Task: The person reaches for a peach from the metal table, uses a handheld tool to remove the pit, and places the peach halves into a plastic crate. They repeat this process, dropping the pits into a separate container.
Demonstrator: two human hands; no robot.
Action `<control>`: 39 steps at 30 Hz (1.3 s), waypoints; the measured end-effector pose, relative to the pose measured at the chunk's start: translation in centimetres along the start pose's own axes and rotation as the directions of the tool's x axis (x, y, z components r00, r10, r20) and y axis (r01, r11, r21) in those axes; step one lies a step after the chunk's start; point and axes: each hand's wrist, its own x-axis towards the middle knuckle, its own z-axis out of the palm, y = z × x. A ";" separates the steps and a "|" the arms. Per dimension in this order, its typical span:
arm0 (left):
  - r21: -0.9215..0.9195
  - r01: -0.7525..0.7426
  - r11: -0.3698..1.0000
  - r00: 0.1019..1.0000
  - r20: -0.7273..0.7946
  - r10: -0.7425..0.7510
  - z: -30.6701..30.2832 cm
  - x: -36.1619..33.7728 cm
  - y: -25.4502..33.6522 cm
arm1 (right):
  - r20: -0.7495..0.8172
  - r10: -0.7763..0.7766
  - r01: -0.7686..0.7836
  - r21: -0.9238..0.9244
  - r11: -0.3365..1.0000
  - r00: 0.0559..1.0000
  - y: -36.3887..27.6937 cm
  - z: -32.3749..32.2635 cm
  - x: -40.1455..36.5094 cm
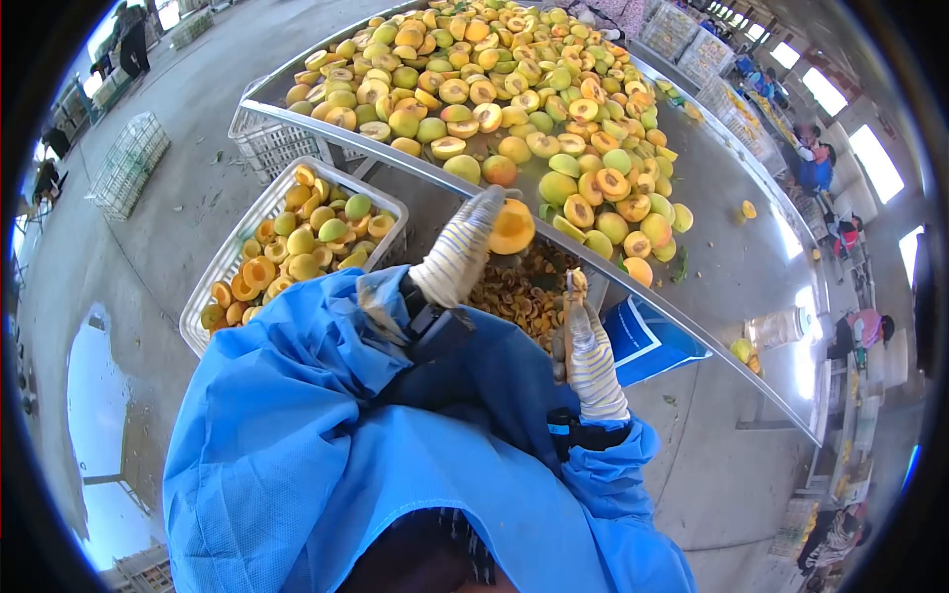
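In a striped, stained glove, my left hand (463, 245) is closed on a peach half (512, 227), its orange cut face with a round hollow in view. It is close to the near rim of a metal table (712, 222) heaped with cut yellow-green peaches (474, 79), many with pits still in them. My right hand (590, 356), gloved alike, is closed with its fingertips up around a small narrow thing (576, 282), pale and brown at its tip; I cannot tell what it is. Between and below the hands lies a heap of brown pits (519, 296).
A white crate (203, 287) of peach halves stands left of my arm. A blue box or bag (647, 341) sits under the table edge at right. An overturned clear jar (776, 328) lies on the table's right part. Crates (130, 166) stand on the floor; people work along the right.
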 end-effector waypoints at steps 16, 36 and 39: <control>0.992 0.099 -0.079 0.892 -0.053 0.449 -19.0 -6.1 11.9 | -0.037 -0.335 0.260 -0.552 0.792 0.942 3.3 -1.1 2.7; 0.961 -0.181 0.210 0.968 0.136 0.211 -2.5 15.3 3.4 | -0.047 -0.479 0.332 -0.663 0.672 0.877 2.5 -2.6 1.9; 0.233 0.049 0.971 0.982 0.165 -0.089 -0.1 10.2 4.4 | -0.041 -0.493 0.423 -0.457 0.783 0.869 1.2 -1.7 1.4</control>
